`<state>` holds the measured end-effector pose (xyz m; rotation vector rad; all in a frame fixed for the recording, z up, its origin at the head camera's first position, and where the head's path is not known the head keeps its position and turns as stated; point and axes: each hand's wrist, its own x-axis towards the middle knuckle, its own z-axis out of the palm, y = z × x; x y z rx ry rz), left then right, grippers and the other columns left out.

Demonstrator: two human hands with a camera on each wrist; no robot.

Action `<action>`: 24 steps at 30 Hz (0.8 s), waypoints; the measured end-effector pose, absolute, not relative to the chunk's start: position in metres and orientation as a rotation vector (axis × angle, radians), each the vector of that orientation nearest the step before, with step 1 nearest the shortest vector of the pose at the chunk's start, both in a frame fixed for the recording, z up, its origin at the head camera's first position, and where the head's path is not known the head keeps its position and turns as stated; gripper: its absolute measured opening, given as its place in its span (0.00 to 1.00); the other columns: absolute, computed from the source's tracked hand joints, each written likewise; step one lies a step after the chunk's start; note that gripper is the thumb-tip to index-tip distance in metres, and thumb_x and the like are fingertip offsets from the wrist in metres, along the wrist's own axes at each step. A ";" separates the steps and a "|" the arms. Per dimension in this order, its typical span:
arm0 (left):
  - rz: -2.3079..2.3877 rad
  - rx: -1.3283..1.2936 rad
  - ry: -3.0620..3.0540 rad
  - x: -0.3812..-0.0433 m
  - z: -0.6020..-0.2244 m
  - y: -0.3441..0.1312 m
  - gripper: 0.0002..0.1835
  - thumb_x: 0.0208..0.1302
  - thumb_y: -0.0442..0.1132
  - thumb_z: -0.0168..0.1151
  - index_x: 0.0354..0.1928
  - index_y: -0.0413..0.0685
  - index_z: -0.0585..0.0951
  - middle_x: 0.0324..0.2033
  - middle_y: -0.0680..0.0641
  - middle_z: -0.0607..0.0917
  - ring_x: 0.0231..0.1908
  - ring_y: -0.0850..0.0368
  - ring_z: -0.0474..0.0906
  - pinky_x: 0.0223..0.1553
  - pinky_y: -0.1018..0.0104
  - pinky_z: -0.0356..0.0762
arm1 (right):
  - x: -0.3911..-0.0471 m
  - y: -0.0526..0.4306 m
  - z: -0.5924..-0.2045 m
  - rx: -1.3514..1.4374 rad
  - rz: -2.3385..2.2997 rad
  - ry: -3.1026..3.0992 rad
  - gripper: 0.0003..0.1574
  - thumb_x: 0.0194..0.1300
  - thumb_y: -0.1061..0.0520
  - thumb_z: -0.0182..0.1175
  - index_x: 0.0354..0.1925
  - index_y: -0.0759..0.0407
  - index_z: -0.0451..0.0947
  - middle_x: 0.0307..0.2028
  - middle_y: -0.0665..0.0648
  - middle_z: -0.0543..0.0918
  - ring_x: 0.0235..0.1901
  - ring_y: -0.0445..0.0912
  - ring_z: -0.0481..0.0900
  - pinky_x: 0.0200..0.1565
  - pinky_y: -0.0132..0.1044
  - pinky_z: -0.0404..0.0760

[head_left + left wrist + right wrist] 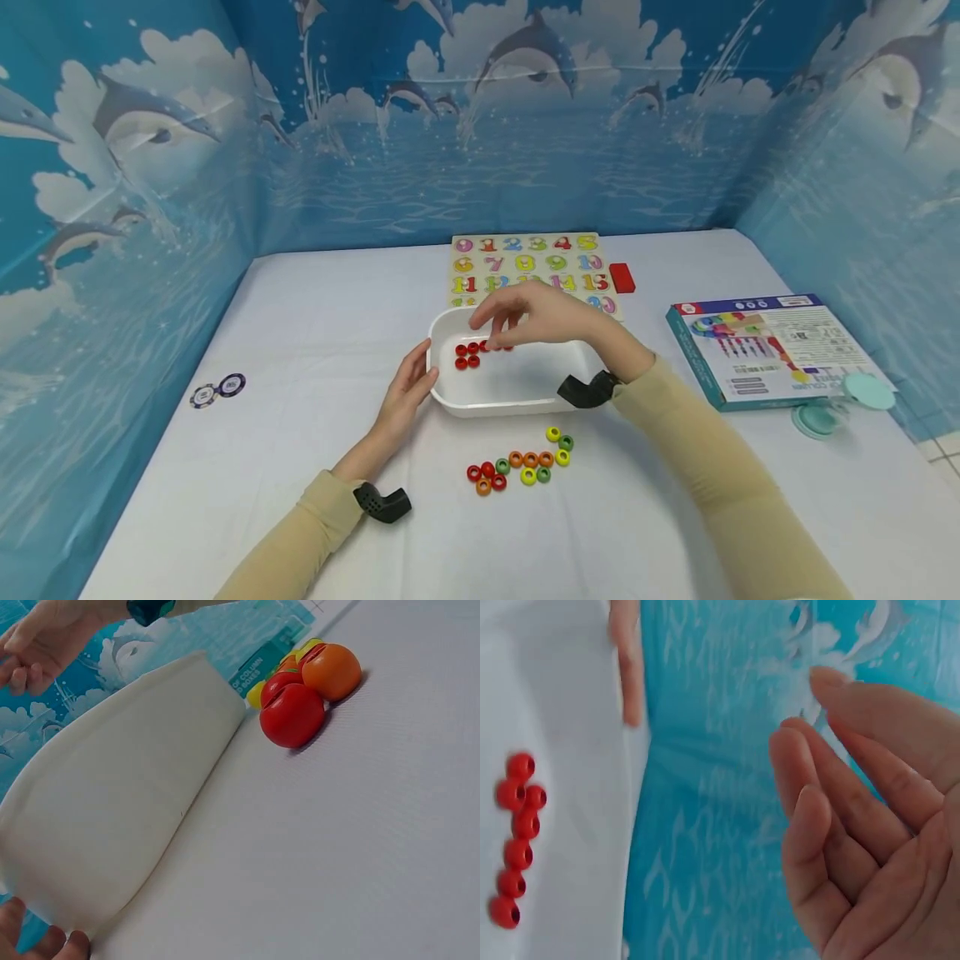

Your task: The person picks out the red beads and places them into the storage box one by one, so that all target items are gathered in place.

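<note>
A white rectangular tray [510, 409] stands mid-table, with several red beads [461, 363] in rows at its left part. My left hand [401, 400] rests its fingers against the tray's left end; in the left wrist view the fingertips [52, 943] touch its outer wall. Over the tray hovers my right hand [536, 312], loosely bent. In the right wrist view its thumb and fingers are apart, and nothing shows between them. On the cloth in front of the tray lie red beads [474, 473], orange beads [530, 459], green beads [566, 443] and yellow beads [552, 434].
Behind the tray lies a number puzzle board [525, 262], a red block [622, 277] beside it. A flat box [772, 350] and a clear jar with a mint lid [825, 417] are at the right. Two round chips [217, 390] lie left. A dolphin-print curtain [480, 183] encloses the table.
</note>
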<state>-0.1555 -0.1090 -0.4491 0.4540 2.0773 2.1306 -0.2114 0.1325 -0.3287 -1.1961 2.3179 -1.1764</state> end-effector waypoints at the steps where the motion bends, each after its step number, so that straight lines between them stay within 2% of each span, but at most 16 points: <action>1: 2.132 0.453 2.077 -0.155 -0.449 -0.109 0.27 0.68 0.39 0.45 0.67 0.48 0.52 0.66 0.47 0.52 0.65 0.57 0.48 0.60 0.61 0.57 | -0.202 0.134 -0.328 -1.216 -1.209 2.292 0.18 0.55 0.54 0.64 0.45 0.56 0.77 0.40 0.48 0.80 0.34 0.43 0.78 0.36 0.40 0.78; 5: 2.133 0.459 2.073 -0.156 -0.448 -0.109 0.27 0.68 0.39 0.45 0.67 0.47 0.52 0.66 0.46 0.52 0.65 0.56 0.49 0.60 0.60 0.57 | -0.165 0.136 -0.341 -1.255 -1.263 2.259 0.13 0.56 0.56 0.62 0.42 0.54 0.78 0.38 0.46 0.80 0.34 0.41 0.77 0.37 0.37 0.79; 12: 2.126 0.464 2.084 -0.156 -0.448 -0.109 0.28 0.68 0.40 0.45 0.67 0.46 0.52 0.66 0.44 0.52 0.64 0.55 0.50 0.60 0.60 0.57 | -0.116 0.128 -0.393 -1.348 -1.170 2.307 0.12 0.58 0.52 0.60 0.42 0.49 0.78 0.39 0.43 0.80 0.36 0.36 0.76 0.38 0.30 0.78; 17: 2.119 0.448 2.090 -0.156 -0.448 -0.109 0.27 0.68 0.41 0.45 0.67 0.48 0.53 0.66 0.46 0.53 0.64 0.57 0.51 0.60 0.61 0.57 | -0.106 0.124 -0.427 -1.381 -1.208 2.331 0.12 0.58 0.51 0.61 0.42 0.50 0.78 0.41 0.42 0.79 0.40 0.39 0.76 0.41 0.32 0.77; 24: 2.123 0.457 2.084 -0.156 -0.449 -0.109 0.27 0.68 0.40 0.45 0.67 0.48 0.52 0.66 0.47 0.53 0.64 0.58 0.51 0.60 0.63 0.58 | -0.110 0.124 -0.445 -1.263 -1.199 2.363 0.14 0.56 0.53 0.63 0.43 0.49 0.78 0.40 0.41 0.79 0.37 0.39 0.75 0.39 0.31 0.76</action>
